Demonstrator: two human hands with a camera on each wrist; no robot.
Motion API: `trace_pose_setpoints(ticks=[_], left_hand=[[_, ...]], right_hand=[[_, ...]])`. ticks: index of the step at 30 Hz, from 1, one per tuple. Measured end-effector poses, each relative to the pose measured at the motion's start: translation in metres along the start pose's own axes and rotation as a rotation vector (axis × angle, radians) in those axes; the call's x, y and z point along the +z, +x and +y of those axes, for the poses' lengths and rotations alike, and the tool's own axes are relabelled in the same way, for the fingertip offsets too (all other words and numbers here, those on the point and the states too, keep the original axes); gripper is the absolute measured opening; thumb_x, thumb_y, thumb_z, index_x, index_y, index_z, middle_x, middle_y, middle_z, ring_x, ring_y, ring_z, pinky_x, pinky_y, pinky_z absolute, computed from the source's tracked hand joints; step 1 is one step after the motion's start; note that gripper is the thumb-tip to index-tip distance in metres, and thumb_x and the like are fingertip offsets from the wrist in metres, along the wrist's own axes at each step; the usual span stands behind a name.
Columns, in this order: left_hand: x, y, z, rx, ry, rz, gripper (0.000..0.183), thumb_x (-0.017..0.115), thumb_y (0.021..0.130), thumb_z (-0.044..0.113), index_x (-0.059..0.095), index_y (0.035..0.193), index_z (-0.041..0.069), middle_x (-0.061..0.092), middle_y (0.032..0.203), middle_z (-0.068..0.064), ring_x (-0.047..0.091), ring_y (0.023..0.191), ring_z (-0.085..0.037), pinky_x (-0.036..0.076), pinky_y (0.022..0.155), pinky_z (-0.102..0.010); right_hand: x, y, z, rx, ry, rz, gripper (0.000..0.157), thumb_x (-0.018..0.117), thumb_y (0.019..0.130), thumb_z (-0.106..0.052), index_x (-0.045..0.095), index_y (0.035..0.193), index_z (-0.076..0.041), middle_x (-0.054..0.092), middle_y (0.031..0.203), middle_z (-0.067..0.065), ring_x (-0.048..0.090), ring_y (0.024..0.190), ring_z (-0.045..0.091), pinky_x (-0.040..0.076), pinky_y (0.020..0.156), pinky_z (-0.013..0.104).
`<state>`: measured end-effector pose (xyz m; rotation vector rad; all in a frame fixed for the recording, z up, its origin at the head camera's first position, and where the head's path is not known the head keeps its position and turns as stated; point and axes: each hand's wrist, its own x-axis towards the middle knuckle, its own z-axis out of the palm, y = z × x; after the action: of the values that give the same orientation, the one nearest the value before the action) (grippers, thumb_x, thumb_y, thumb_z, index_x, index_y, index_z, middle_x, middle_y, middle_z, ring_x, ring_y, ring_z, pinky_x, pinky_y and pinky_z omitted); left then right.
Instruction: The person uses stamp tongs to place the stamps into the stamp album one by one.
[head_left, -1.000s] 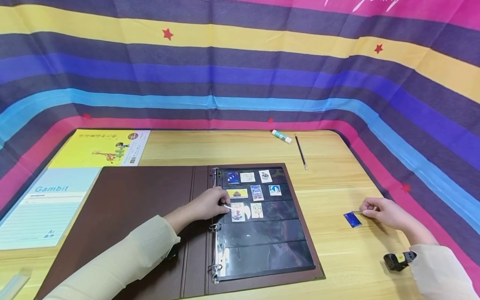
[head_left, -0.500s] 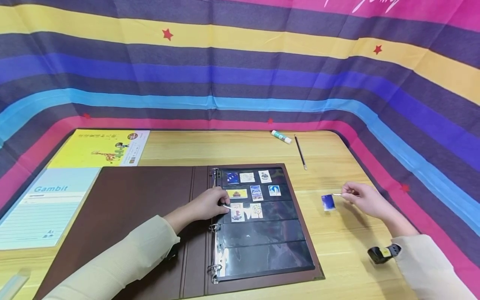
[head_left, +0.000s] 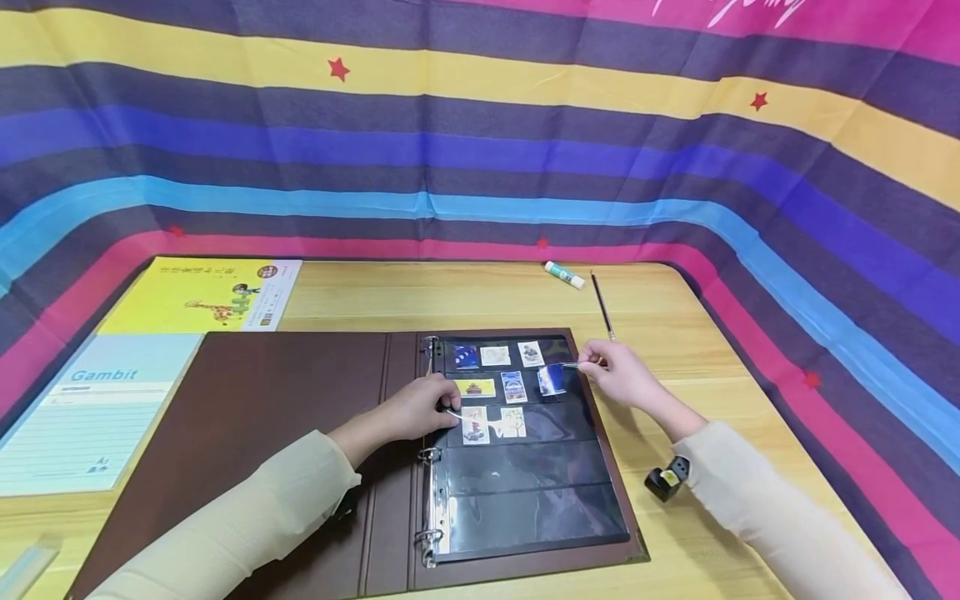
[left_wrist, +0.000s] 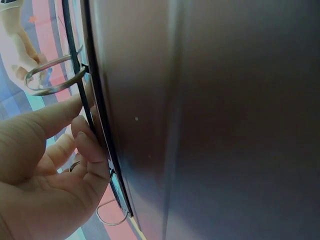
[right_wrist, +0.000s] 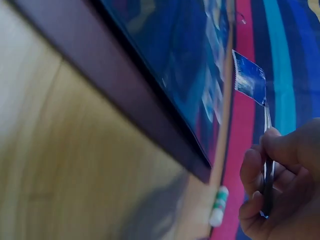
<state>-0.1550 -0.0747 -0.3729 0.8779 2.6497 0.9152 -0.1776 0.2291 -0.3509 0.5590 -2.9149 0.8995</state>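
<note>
My right hand (head_left: 617, 372) pinches metal tweezers (right_wrist: 267, 165), whose tips grip a corner of a blue stamp (right_wrist: 250, 79). In the head view this stamp hangs over the right end of the album page's second row, overlapping the stamp there. At the ring side of the page my left hand (head_left: 420, 406) pinches a slim silvery tool (head_left: 453, 412); most of it is hidden by the fingers. It points toward the third-row pocket, beside a stamp with a reddish picture (head_left: 474, 426). A tree stamp (head_left: 513, 422) sits to its right in the same row.
The brown ring binder (head_left: 300, 433) lies open, its black pocket page (head_left: 525, 517) holding several stamps in the upper rows. Metal rings (head_left: 430, 537) stand along the spine. Around it lie a notepad (head_left: 97, 417), a yellow book (head_left: 202, 292), a glue stick (head_left: 564, 275) and a pencil (head_left: 602, 304).
My right hand has carried the blue stamp in the tweezers leftward and away from me, from the bare table at right to over the album page. My left hand has stayed in place.
</note>
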Motion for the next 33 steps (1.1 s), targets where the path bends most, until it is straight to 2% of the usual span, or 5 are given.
trace_pose_setpoints(ticks=[8, 13, 20, 23, 33], left_hand=[[0.000, 0.001, 0.000, -0.019, -0.004, 0.002, 0.014, 0.065, 0.070, 0.012, 0.052, 0.074, 0.010, 0.044, 0.074, -0.001, 0.041, 0.070, -0.016, 0.034, 0.064, -0.028], [0.000, 0.000, 0.000, -0.014, -0.003, 0.008, 0.014, 0.065, 0.070, 0.012, 0.052, 0.074, 0.010, 0.043, 0.074, -0.002, 0.041, 0.070, -0.016, 0.034, 0.064, -0.028], [0.000, -0.001, -0.001, -0.008, 0.004, 0.009, 0.014, 0.065, 0.069, 0.013, 0.052, 0.074, 0.010, 0.043, 0.074, -0.001, 0.040, 0.070, -0.016, 0.034, 0.063, -0.028], [-0.001, -0.001, -0.001, -0.016, -0.002, 0.008, 0.014, 0.065, 0.069, 0.013, 0.052, 0.074, 0.009, 0.043, 0.074, -0.002, 0.040, 0.070, -0.016, 0.034, 0.064, -0.028], [0.000, 0.001, 0.000, -0.015, -0.012, 0.006, 0.014, 0.065, 0.070, 0.012, 0.052, 0.074, 0.009, 0.044, 0.075, -0.002, 0.041, 0.071, -0.016, 0.034, 0.064, -0.028]], right_hand=[[0.021, 0.006, -0.003, 0.026, -0.010, -0.041, 0.012, 0.055, 0.078, -0.006, 0.047, 0.069, -0.011, 0.045, 0.066, -0.001, 0.041, 0.055, 0.013, 0.034, 0.052, 0.027], [0.023, 0.000, -0.005, 0.023, -0.043, -0.060, 0.014, 0.056, 0.077, -0.006, 0.047, 0.067, -0.011, 0.044, 0.063, -0.002, 0.039, 0.054, 0.013, 0.033, 0.053, 0.027], [0.020, -0.008, -0.005, 0.005, -0.093, -0.156, 0.013, 0.057, 0.076, -0.007, 0.048, 0.068, -0.012, 0.045, 0.062, -0.003, 0.041, 0.055, 0.012, 0.034, 0.051, 0.026], [0.019, -0.006, -0.004, 0.006, -0.103, -0.164, 0.012, 0.057, 0.077, -0.008, 0.048, 0.069, -0.013, 0.047, 0.064, -0.003, 0.042, 0.056, 0.012, 0.034, 0.051, 0.027], [0.025, 0.004, -0.006, -0.111, -0.107, -0.217, 0.013, 0.057, 0.077, -0.006, 0.050, 0.069, -0.014, 0.046, 0.062, -0.007, 0.042, 0.056, 0.010, 0.035, 0.054, 0.026]])
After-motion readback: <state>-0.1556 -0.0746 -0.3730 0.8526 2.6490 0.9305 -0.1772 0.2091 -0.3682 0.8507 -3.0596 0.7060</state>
